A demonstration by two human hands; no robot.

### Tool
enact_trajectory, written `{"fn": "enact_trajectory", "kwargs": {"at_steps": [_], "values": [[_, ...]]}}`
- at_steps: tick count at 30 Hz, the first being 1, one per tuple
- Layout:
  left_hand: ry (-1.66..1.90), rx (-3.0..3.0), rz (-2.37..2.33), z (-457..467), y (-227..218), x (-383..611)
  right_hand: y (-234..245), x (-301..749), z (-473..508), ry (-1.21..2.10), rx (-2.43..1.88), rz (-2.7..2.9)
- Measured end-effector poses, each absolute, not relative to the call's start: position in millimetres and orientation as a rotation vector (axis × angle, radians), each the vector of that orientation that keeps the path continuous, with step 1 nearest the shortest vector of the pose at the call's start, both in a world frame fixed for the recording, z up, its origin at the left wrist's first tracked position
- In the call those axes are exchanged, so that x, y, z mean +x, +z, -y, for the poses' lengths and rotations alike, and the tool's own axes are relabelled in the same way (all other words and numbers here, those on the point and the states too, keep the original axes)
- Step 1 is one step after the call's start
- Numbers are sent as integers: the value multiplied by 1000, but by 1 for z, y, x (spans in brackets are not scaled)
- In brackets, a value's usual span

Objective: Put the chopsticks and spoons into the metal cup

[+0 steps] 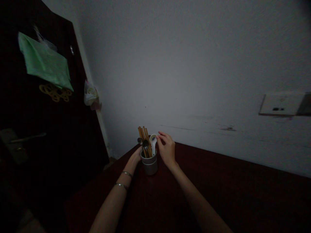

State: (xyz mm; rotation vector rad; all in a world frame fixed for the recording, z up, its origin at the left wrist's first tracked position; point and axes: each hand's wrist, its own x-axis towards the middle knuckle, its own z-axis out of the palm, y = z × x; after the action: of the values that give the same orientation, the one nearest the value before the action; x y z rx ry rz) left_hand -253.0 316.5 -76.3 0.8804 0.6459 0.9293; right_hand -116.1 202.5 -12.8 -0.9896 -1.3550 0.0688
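Note:
A grey cylindrical utensil holder (150,166) stands upright on the dark red table. In it are several wooden chopsticks (141,132), two metal spoons (145,144) and a white ceramic soup spoon (153,139) with a blue mark in its bowl. My right hand (166,148) pinches the rim of the soup spoon's bowl between thumb and fingers; the handle end is down in the holder. On the left side, my left hand (137,153) is against the holder, its fingers mostly hidden behind the holder and the utensils. Two bracelets circle the left forearm.
The table (206,181) meets a pale wall (182,81) along its far edge. At left is a dark door (80,136) with a handle (29,138) and a hanging green cloth (45,61). A plastic bag (90,94) hangs beside the door frame. A socket (282,104) is at right.

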Motion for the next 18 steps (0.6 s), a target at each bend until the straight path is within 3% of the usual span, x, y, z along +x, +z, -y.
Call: {"fn": "enact_trajectory", "kwargs": {"at_steps": [11, 18], "values": [[780, 928, -703, -313, -72, -262, 35, -95, -179, -4, -960, 1283], [773, 903, -737, -309, -62, -268, -7, -50, -224, 409, -1331, 1389]]}}
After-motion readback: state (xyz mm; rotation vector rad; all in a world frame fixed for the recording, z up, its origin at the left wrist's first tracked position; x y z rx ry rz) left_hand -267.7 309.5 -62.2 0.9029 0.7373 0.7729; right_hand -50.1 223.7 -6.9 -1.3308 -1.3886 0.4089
